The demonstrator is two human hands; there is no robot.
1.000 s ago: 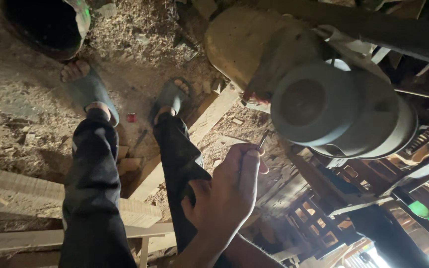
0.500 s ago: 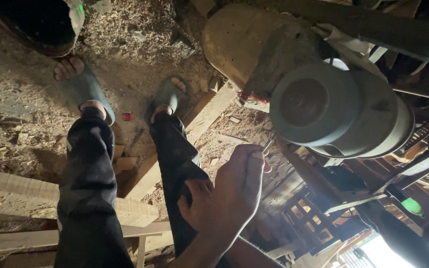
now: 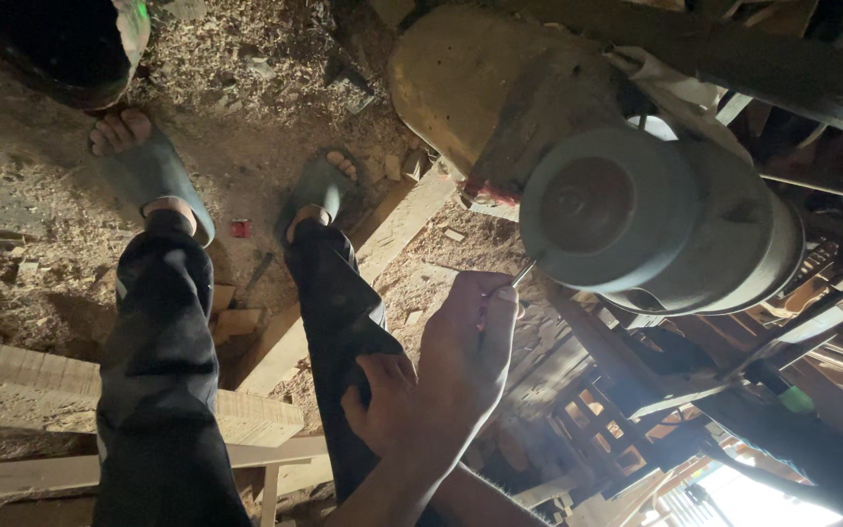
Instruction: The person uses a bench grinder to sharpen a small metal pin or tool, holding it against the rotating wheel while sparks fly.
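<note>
Both hands sit almost where they were a moment ago — the view has only tipped a little, so the legs and feet lie a bit more to the left.

From the head camera, the right hand (image 3: 465, 356) is raised, and its fingers are pinched shut around a thin metal tool (image 3: 522, 275). Only the shiny tip of the tool shows; the rest is hidden inside the fist. That tip points up at the lower edge of the big round grey motor (image 3: 656, 224), and it is hard to tell if they touch. The left hand (image 3: 382, 400) is tucked under the right one, against the wrist, with its fingers curled. Whether it holds anything cannot be seen.

Dim light makes a lot hard to make out. A dark round tub (image 3: 51, 44) is cut off at the top left corner. Two feet in green sandals (image 3: 153, 176) stand on sawdust, with dark trousers (image 3: 163, 371) above them. Pale wooden planks (image 3: 70, 385) lie under the legs, and one plank (image 3: 382, 254) runs beside the right foot. A small red thing (image 3: 239, 228) lies between the feet. Dark wooden bars crowd the right side, under the motor.
</note>
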